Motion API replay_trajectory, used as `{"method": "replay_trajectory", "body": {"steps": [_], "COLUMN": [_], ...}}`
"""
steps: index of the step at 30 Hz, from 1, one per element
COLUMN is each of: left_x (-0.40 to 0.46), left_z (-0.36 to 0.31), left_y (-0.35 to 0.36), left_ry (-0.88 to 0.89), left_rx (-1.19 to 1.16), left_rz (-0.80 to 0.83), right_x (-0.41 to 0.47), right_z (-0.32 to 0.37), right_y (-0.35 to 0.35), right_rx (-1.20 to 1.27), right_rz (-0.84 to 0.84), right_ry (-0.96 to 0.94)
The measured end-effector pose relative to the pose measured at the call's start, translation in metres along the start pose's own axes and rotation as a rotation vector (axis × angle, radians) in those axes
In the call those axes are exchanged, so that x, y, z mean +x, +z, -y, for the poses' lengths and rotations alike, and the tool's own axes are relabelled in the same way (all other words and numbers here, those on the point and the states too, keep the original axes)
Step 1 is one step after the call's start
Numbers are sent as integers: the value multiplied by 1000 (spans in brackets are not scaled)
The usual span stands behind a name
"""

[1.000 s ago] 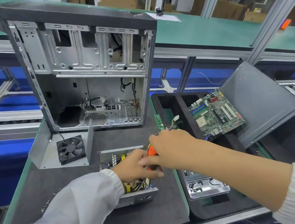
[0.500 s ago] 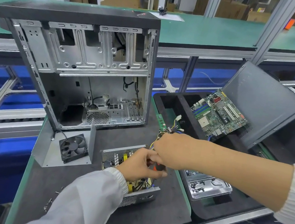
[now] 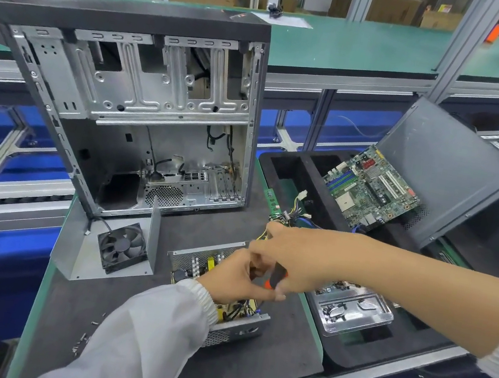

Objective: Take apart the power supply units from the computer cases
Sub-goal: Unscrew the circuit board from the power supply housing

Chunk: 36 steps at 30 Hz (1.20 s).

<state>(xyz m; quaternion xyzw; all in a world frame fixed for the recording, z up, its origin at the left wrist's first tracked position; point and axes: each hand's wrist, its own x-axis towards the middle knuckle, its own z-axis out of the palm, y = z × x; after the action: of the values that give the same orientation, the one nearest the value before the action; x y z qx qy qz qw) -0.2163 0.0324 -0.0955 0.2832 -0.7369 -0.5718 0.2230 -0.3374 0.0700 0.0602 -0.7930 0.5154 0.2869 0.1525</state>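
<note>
1. Mat (image 3: 125,317): dark work surface with a green border; its right edge runs beside the tray, its near edge along the bench rail. Bare room at near left and near right of the PSU.
2. Case (image 3: 139,123): stands upright at the mat's far edge, side open toward the viewer, interior mostly stripped, a few cables hanging inside.
3. Panel (image 3: 447,177): grey, leaning tilted at far right, lower edge in the tray.
4. Tray (image 3: 288,169): black foam, just right of the mat, with several compartments.
5. Board (image 3: 371,190): green, tilted against the panel.
6. PSU (image 3: 237,328): out of the case, lid off, on the mat's centre near the right edge; a wire bundle runs from it toward the tray.
7. Fan (image 3: 122,246): on a bent grey plate, left of the PSU, apart from it.
8. Dish (image 3: 353,310): clear plastic, holding small parts, in the tray.
9. Right hand (image 3: 293,256): fingers curled round the screwdriver (image 3: 277,277), above the PSU.
10. Left hand (image 3: 232,280): over the PSU, fingertips pinched at the screwdriver's shaft area; the exact contact is hidden.
11. Screws (image 3: 81,341): loose on the near-left mat.
</note>
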Motion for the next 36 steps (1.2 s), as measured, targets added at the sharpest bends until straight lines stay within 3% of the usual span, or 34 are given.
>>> {"method": "replay_trajectory", "body": {"steps": [5,10,17,21,25,30,33,36], "left_x": [0,-6,-14,-15,-15,6,27,39], "left_z": [-3,1,13,15,15,4,-3,-4], "left_y": [-3,-23,-43,-41,-29,-6,15,27], "left_ry": [-14,-29,-193,-293,-304,-261,-262,-330], "left_rx": [50,82,134,92,275,1031,1283,1394], "left_rz": [21,-6,-354,-387,-247,37,272,396], "right_x": [9,14,13,9,10,14,19,25], "right_z": [-2,-9,-32,-52,-71,-91,-96,-99], "right_y": [8,13,6,-5,-11,-4,5,16], "right_rx": [30,118,185,245,347,422,414,410], "right_rz": [-160,-217,-376,-417,-445,-397,-382,-379], "right_ry": [125,36,18,63,118,207,240,257]}}
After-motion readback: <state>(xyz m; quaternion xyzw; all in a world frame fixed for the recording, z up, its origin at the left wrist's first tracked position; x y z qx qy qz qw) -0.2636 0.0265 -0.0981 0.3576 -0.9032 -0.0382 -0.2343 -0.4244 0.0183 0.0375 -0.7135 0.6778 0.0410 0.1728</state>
